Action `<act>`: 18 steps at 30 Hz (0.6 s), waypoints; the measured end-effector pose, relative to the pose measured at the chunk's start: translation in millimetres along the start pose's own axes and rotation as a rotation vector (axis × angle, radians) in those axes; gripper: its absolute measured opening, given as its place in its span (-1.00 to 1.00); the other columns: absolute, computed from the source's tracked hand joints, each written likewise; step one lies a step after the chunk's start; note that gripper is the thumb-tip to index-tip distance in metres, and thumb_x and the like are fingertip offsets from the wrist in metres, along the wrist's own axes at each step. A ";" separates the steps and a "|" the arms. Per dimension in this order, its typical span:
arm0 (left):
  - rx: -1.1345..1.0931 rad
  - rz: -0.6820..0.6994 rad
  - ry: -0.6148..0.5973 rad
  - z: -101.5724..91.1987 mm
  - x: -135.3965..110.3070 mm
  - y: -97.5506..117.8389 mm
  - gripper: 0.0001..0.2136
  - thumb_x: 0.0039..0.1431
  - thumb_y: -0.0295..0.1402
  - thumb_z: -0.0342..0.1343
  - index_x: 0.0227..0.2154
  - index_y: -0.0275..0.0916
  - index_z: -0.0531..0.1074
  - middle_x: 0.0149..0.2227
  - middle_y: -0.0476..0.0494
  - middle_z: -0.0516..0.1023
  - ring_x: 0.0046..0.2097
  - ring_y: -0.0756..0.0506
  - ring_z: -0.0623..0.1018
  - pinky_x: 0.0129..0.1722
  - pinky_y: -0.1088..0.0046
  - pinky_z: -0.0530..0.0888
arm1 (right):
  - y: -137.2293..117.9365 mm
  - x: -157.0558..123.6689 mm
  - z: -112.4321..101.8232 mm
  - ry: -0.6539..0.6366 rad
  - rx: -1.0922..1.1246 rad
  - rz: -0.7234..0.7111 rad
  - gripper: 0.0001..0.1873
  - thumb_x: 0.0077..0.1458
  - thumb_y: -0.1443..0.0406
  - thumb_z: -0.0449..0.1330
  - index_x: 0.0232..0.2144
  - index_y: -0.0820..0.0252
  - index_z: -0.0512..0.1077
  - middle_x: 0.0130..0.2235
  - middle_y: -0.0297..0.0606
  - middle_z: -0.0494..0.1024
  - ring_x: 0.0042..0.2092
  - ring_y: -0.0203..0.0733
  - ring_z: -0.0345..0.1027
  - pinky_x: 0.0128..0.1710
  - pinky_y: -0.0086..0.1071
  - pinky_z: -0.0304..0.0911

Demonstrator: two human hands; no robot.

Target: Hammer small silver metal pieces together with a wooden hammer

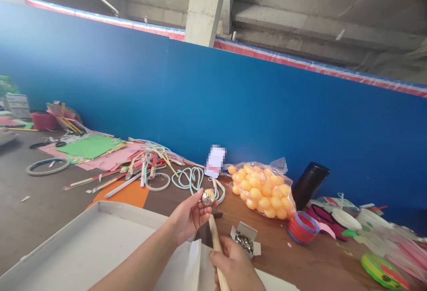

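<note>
My left hand point(188, 220) holds up a small ball point(208, 198) between thumb and fingers. Silver metal studs cover much of the ball, and a patch of yellow-orange shows at its top. A hammer point(216, 237) with a pale wooden handle is gripped in my right hand point(236, 262); its dark head lies just below the ball, apart from it. To the right of my right hand stands an open small carton point(250, 230) full of shiny metal tacks point(244, 241). Beyond the hands lies a clear bag of orange balls point(262, 191).
A large white shallow box point(96, 233) lies under my left forearm. Behind it are light-blue tubing point(188, 179), coloured paper point(90, 147) and a phone point(215, 162). A black cylinder point(310, 183) and red-blue tape rolls point(303, 228) stand right, before a blue partition point(267, 104).
</note>
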State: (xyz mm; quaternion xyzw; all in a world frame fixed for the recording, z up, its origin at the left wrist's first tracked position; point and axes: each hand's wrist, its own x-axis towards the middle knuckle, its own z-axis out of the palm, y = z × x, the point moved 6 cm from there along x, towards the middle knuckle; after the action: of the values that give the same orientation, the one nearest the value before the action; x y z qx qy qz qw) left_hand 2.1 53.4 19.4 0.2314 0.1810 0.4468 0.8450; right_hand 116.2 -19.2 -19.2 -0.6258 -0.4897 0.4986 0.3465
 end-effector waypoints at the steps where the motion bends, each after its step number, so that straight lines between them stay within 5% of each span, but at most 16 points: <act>1: 0.005 0.016 -0.002 -0.8 0.4 1.4 -0.66 0.13 -0.28 0.05 -0.10 -0.42 0.37 -0.29 -0.32 0.55 -0.45 0.06 0.52 -0.41 0.60 0.51 | 1.0 0.3 0.1 -0.007 0.049 0.030 -0.70 -0.09 0.30 0.11 -0.23 0.23 0.40 -0.62 -0.35 0.42 -0.65 -0.25 0.28 -0.66 -0.42 0.22; 9: 0.093 0.206 0.089 -21.8 11.2 14.0 -0.67 0.11 -0.33 0.08 -0.07 -0.35 0.36 -0.25 -0.28 0.55 -0.38 0.02 0.54 -0.35 0.56 0.50 | -28.2 -21.5 -24.7 0.371 0.173 -0.326 -0.25 -0.02 0.07 0.18 0.18 0.17 0.08 -0.67 -0.44 0.31 -0.67 -0.30 0.17 -0.75 -0.48 0.19; 18: 0.141 0.277 0.103 -23.8 14.3 17.1 -0.69 0.08 -0.36 0.12 -0.10 -0.32 0.38 -0.30 -0.20 0.53 -0.39 0.02 0.53 -0.32 0.53 0.49 | -33.3 -31.3 -10.1 0.385 -0.020 -0.498 -0.35 0.04 0.04 0.06 0.11 0.29 0.26 -0.57 -0.29 0.48 -0.67 -0.30 0.29 -0.72 -0.52 0.24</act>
State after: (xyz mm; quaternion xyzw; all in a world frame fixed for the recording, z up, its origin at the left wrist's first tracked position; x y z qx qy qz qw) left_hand -13.9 79.3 7.8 0.2895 0.2212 0.5565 0.7467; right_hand 116.3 -39.4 23.1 -0.5729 -0.5582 0.2660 0.5379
